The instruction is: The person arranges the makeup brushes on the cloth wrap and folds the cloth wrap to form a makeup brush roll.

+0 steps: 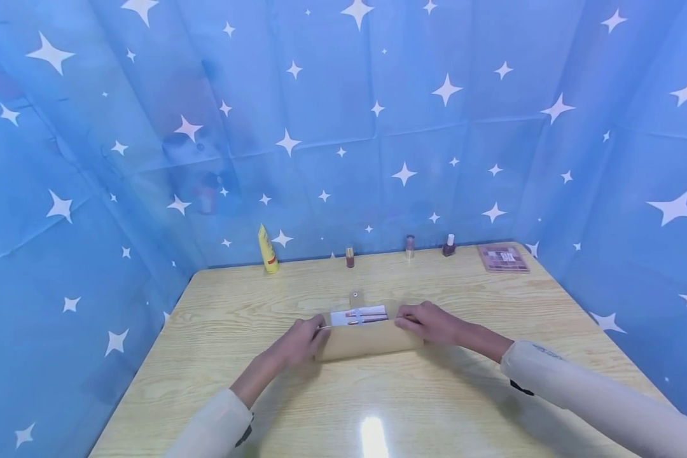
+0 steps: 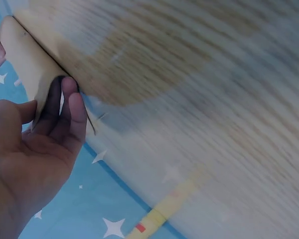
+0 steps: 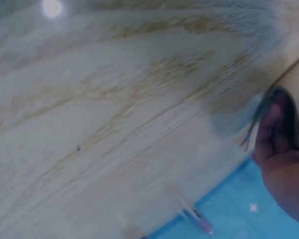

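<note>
A tan folding case (image 1: 372,341) lies on the table in the middle of the head view, its front flap curled over toward me. Thin makeup brushes (image 1: 369,316) show against a white inner panel, and a tab with a snap (image 1: 355,296) sticks out behind. At the left end my left hand (image 1: 299,343) pinches the flap between thumb and fingers; the left wrist view shows the fingers inside the fold of the case (image 2: 32,64). My right hand (image 1: 432,323) grips the right end, its fingers within the curled fold in the right wrist view.
Along the table's back edge stand a yellow tube (image 1: 268,251), a small dark red bottle (image 1: 350,257), a mauve tube-shaped cosmetic (image 1: 409,247) and a dark nail polish bottle (image 1: 449,245). A makeup palette (image 1: 504,258) lies at the back right. Blue starred curtain (image 1: 343,178) hangs behind.
</note>
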The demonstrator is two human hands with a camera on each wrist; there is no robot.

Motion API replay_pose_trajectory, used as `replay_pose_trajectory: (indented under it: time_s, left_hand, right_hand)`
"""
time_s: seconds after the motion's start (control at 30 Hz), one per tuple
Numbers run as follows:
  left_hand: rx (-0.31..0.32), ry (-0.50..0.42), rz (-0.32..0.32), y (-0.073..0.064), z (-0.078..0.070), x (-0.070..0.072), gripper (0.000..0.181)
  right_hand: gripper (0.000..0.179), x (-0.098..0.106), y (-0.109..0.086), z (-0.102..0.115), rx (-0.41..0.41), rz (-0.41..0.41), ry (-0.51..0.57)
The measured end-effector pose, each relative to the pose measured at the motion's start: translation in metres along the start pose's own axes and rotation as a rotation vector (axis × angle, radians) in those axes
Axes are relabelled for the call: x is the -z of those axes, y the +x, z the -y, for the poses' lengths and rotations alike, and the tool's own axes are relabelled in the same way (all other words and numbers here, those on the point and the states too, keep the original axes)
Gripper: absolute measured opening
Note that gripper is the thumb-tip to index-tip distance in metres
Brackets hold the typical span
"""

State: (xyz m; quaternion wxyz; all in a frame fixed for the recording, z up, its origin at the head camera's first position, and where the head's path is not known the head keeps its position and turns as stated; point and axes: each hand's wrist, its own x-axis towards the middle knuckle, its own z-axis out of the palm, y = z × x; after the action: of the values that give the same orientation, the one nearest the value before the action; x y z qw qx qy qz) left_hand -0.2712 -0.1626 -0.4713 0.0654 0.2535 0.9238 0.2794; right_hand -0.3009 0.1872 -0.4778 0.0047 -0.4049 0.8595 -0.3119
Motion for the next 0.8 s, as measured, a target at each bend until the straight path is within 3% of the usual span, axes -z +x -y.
replay_pose_trajectory:
  time_s: [0.1, 0.23, 0.33, 0.43, 0.5, 0.57, 0.67, 0.8]
  left_hand:
    - [0.031, -0.016, 0.024, 0.004, 0.002, -0.003, 0.021]
    - [0.065, 0.054, 0.004, 0.007, 0.004, -0.007, 0.022]
    - [0.024, 0.247, -0.073, 0.007, 0.002, -0.011, 0.018]
    - [-0.073, 0.447, -0.165, 0.005, -0.003, -0.013, 0.017]
    - [-0.143, 0.517, -0.191, 0.003, -0.008, -0.013, 0.018]
    - [-0.179, 0.513, -0.157, 0.0, -0.012, -0.012, 0.019]
    - [-0.183, 0.487, -0.071, -0.004, -0.016, -0.012, 0.029]
    - [-0.166, 0.483, -0.017, -0.008, -0.017, -0.013, 0.034]
  right_hand:
    - [0.016, -0.003, 0.002, -0.006, -0.048, -0.003, -0.015]
    - [0.01, -0.01, 0.002, -0.01, -0.047, -0.061, -0.157]
    - [0.002, -0.015, 0.001, -0.013, 0.078, -0.163, -0.3]
    - [0.011, -0.017, 0.002, -0.013, 0.264, -0.232, -0.384]
    - [0.016, -0.017, 0.002, -0.013, 0.362, -0.239, -0.451]
    - [0.016, -0.017, 0.001, -0.011, 0.393, -0.21, -0.498]
    - [0.011, -0.017, -0.003, -0.009, 0.361, -0.149, -0.555]
    - [0.032, -0.017, -0.011, -0.004, 0.291, -0.079, -0.525]
